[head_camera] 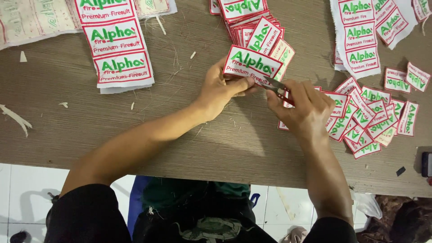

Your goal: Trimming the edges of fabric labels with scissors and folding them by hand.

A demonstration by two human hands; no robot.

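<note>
Above white floor tiles (27, 189), wooden table (189, 135)

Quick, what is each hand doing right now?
Left hand: fingers shut on an embroidered patch.
Right hand: fingers shut on small red-handled snips, blades at the patch edge.

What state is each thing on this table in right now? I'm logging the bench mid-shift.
Left hand: pinching a patch by its lower edge.
Held patch: lifted off the table, tilted, face up.
Right hand: gripping the snips.
Thread snips: blades at the patch's lower edge; open or shut unclear.
Uncut patch strip: flat, patches joined.
Patch stack: fanned, untidy.
Loose patch pile: scattered, overlapping.
</note>
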